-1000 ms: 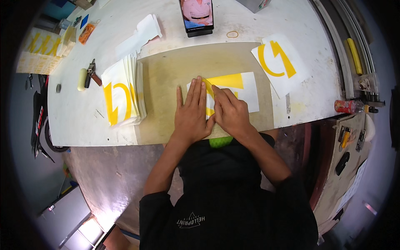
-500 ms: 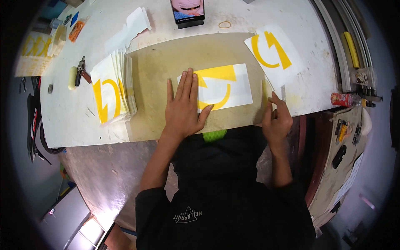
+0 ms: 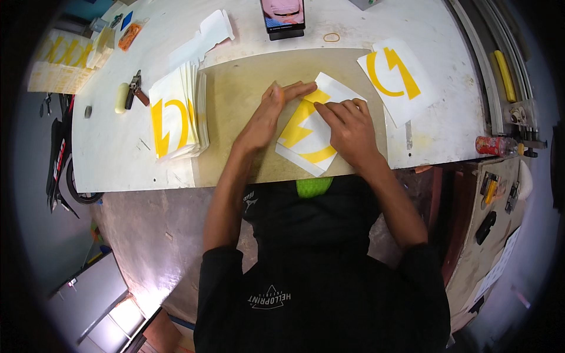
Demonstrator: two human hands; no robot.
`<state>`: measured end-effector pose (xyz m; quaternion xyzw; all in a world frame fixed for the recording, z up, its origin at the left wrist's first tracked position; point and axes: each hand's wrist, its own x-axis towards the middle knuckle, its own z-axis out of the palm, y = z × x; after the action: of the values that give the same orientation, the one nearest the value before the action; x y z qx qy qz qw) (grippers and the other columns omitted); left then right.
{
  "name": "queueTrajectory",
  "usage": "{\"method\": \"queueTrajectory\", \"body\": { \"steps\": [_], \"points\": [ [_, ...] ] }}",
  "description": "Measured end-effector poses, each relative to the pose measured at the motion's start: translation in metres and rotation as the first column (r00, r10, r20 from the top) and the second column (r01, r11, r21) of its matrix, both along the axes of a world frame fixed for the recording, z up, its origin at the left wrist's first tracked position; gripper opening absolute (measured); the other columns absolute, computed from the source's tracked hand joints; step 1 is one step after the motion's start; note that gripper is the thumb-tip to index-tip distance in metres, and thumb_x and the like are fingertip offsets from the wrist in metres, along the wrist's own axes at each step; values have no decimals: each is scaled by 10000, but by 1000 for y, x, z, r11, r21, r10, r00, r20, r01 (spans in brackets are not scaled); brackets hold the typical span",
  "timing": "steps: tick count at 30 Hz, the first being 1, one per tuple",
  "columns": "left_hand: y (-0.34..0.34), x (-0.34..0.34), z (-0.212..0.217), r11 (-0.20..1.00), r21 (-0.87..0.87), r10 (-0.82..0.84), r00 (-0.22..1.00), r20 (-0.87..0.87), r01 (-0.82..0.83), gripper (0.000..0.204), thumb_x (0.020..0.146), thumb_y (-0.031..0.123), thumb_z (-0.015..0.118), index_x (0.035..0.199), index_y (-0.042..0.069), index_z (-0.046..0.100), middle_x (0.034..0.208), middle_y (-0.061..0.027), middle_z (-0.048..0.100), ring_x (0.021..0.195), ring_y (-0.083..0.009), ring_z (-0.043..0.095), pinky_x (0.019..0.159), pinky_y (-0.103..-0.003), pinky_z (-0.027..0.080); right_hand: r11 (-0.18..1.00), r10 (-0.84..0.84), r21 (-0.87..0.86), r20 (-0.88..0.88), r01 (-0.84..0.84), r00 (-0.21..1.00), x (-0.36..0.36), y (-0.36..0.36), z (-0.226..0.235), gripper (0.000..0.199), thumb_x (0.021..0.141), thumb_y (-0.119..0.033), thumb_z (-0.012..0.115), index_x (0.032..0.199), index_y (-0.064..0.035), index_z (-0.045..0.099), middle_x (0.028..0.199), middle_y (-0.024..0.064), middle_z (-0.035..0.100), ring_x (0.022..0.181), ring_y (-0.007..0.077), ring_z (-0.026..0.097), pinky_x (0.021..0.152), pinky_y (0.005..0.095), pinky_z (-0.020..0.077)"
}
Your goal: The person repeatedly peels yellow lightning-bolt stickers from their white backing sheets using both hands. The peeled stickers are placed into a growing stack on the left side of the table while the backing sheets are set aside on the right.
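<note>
A white paper piece with a yellow print [image 3: 306, 132] lies slantwise on the tan mat [image 3: 235, 76]. Its lower left edge shows a second layer beneath. My left hand [image 3: 268, 115] is on edge along its upper left side, fingers stretched out and tips touching the paper. Over the right part rests my right hand [image 3: 353, 129], its fingers curled and pressed near the paper's upper edge. Whatever those fingers may hold is hidden. To the left stands a thick stack of similar printed papers [image 3: 170, 120]. Another printed piece [image 3: 397, 79] lies at the right, partly on the mat.
A phone on a stand [image 3: 283, 17] is at the table's back. Left of the stack are a cutter-like tool with a brown handle [image 3: 140, 94] and a pale yellow rounded object [image 3: 122, 97]. A red-labelled bottle [image 3: 494, 145] lies by the right edge.
The paper has turned from lying level to slanting. My right hand has come from the mat's right side onto the paper. My left hand has shifted from lying flat to its upper left edge.
</note>
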<state>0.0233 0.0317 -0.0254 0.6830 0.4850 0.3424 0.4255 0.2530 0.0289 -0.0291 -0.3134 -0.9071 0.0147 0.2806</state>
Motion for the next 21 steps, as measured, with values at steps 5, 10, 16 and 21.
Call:
{"method": "queueTrajectory", "body": {
  "steps": [5,10,16,21],
  "points": [
    [7,-1,-2,993,-40,-114,970,-213,108,829,1114,553,23,1439,91,630,1505,-99,588,1512,-271,386,1304,-482,43,958,265,-106,-28,-266,964,-10,-51,-2,393,853,-133,621,1229,-64,715,1017,50,684,894,226,619,878,425,489],
    [1,0,-3,996,26,-72,954,-293,83,534,1116,437,360,1439,108,631,1502,-103,587,1517,-267,383,1298,-517,72,993,8,-118,-42,-13,999,35,-38,-1,432,805,-88,662,1232,-51,710,1043,51,687,935,217,639,875,432,504],
    [-24,8,5,972,207,20,848,-530,106,517,909,328,764,1383,144,670,1478,-120,579,1484,-324,406,1259,-637,109,960,143,-232,-78,-157,987,57,-103,16,457,787,-81,707,1243,-55,717,1140,49,691,921,212,629,907,449,495],
    [-66,28,15,957,286,158,753,-639,42,514,851,377,824,1311,166,729,1389,-166,551,1379,-365,466,1245,-662,123,980,142,-130,-70,-150,987,59,-122,-8,359,850,-132,723,1208,-121,737,1193,45,689,962,204,635,954,461,473]
  ]
}}
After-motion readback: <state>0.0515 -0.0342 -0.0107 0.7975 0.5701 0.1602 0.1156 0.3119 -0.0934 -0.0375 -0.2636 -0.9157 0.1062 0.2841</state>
